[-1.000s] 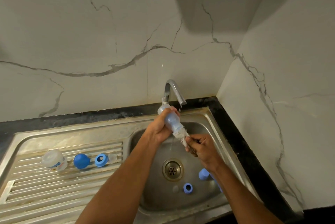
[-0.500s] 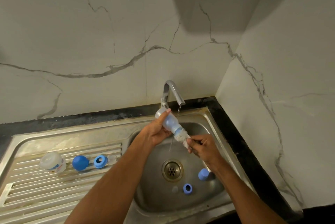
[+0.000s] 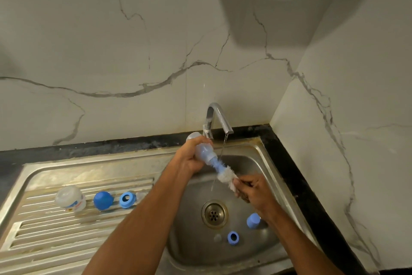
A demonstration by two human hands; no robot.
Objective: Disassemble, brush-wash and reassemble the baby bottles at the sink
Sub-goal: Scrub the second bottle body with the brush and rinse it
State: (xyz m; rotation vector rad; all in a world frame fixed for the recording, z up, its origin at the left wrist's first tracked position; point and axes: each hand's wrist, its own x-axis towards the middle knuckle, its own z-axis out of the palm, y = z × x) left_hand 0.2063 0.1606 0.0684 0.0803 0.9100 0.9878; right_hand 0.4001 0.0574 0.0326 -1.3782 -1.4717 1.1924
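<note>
Now left hand grips bottle; right hand grips brush at its mouth.

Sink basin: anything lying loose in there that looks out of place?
Yes. A blue cap and a blue ring lie loose on the basin floor near the open drain, with a small clear piece beside the ring. Tap water is running.

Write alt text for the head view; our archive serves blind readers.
Over a steel sink, the left hand holds a baby bottle while the right hand works a brush at its mouth. Tap trickles; blue parts lie about.
</note>
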